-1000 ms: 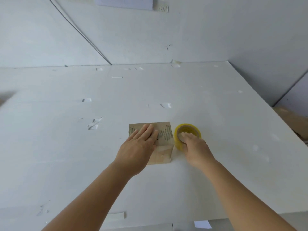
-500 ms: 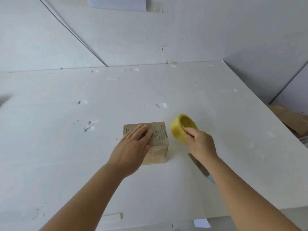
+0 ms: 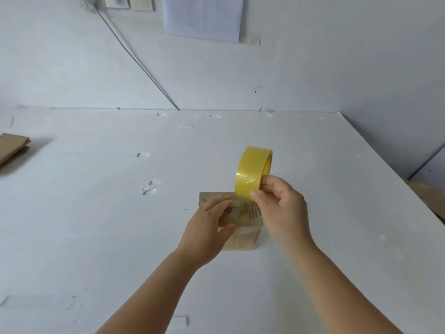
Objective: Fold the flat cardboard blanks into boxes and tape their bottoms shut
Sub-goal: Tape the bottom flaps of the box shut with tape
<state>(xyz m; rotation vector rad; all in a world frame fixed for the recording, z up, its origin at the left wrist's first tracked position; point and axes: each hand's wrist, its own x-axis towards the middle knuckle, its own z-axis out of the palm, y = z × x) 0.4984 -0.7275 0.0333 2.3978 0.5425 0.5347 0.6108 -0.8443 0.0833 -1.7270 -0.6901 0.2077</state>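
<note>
White desk (image 3: 96,225): the right hand (image 3: 281,210) has lifted the tape roll (image 3: 252,173), pinching it above the box (image 3: 243,227) the left hand (image 3: 207,227) presses flat-fingered; taping likely comes next.

Two bare forearms enter from bottom edge, no sleeves visible up to frame edge. Left hand (image 3: 204,233) and right hand (image 3: 283,212) bare: no gloves, no watch or bracelet at wrists. No rings seen, though fingers are slightly blurred. Nails short, apparently unpainted.
</note>
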